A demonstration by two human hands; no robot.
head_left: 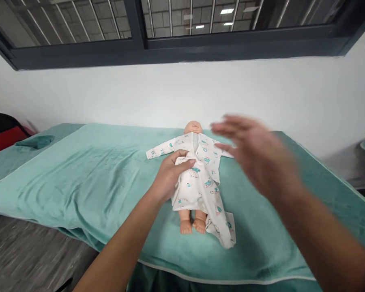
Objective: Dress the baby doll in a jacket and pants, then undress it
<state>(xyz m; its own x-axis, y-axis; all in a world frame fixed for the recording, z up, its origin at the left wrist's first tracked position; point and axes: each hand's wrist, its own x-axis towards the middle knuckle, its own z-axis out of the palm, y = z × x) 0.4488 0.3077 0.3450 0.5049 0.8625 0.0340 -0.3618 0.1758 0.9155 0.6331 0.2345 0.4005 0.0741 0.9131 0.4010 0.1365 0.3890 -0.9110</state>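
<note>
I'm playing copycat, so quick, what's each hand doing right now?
Left hand: closed, fingers gripping the pants near the waist.
Right hand: open and blurred, with nothing in it that shows.

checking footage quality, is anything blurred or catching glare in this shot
Head view: the right hand is strongly blurred, the left hand clearer; head view: bright patches show in the window; head view: the floor at lower left looks smeared.
</note>
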